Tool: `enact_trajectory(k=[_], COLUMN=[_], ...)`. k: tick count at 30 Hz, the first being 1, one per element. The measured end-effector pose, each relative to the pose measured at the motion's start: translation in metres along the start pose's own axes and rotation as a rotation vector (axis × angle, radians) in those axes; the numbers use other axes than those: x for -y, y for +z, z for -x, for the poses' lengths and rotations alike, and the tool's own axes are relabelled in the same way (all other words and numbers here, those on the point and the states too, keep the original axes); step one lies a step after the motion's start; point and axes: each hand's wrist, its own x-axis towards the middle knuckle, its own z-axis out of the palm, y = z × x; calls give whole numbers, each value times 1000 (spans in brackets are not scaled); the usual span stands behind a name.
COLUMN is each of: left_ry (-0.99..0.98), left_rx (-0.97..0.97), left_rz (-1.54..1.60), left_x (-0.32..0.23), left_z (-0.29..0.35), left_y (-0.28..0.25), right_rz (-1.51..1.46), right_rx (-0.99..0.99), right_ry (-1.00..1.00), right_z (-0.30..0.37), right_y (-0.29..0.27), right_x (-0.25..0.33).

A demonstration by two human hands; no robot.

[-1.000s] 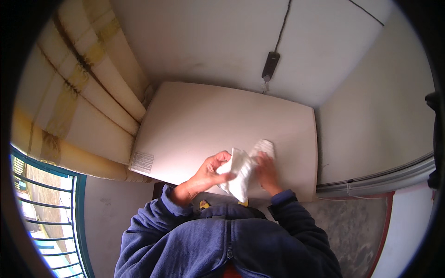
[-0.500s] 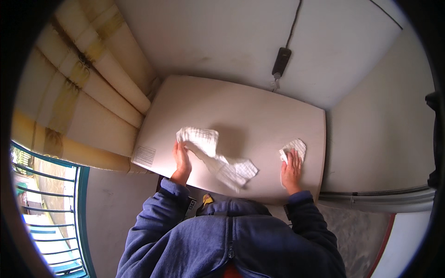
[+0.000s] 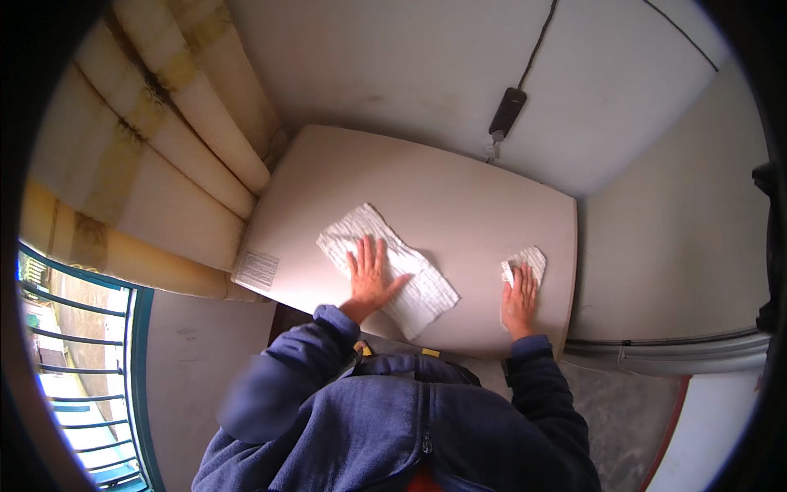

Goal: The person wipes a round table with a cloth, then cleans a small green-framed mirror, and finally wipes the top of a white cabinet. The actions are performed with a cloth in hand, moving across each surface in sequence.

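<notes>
A white textured cloth [image 3: 410,283] lies spread out across a pale beige flat top [image 3: 459,213]. My left hand [image 3: 373,275] rests palm down on its left part, fingers fanned out, the cloth reaching past the hand on both sides. Farther right, a smaller piece of white cloth [image 3: 533,261], folded or crumpled, lies on the same top. The outstretched fingers of my right hand [image 3: 520,299] are on it, lying flat; part of this cloth is hidden under them.
A printed label [image 3: 258,270] is on the top's left corner. Cream curtains [image 3: 180,164] hang along the left side, above a barred window [image 3: 82,377]. Behind the top, a black power strip [image 3: 507,111] hangs by a cord against the wall. Another wall rises at the right.
The left hand has let go of the raised corner and moved right, onto the cloth. That cloth, bunched before, is now spread flat. The right hand and its cloth have barely moved.
</notes>
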Motion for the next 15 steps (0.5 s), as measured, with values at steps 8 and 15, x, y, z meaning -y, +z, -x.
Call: enact_trajectory(k=[8, 15], left_ry=[313, 26], left_rx=[14, 84], left_rz=[-37, 2], left_x=[89, 105], left_z=[-40, -26], left_y=[-38, -50], right_rz=[-85, -100], right_rx=[-6, 313], right_ry=[55, 300], right_z=[26, -24], right_y=[-4, -4], right_x=[7, 7])
